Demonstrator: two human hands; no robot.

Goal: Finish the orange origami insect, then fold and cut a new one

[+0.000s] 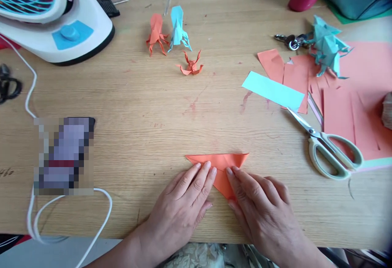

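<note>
An orange paper folded into a triangle (221,166) lies flat on the wooden table (147,108), its point toward me. My left hand (183,202) lies flat with fingers stretched out, fingertips pressing the paper's left part. My right hand (263,211) also lies flat, its fingertips on the paper's right part. Neither hand grips anything.
Scissors (330,149) lie at right beside a light blue strip (272,91) and orange sheets (352,96). Folded paper figures, orange (156,33), blue (178,27), small orange (191,64) and teal (327,45), stand farther back. A white fan (52,14), a cable (36,219) and a blurred object (64,155) sit left.
</note>
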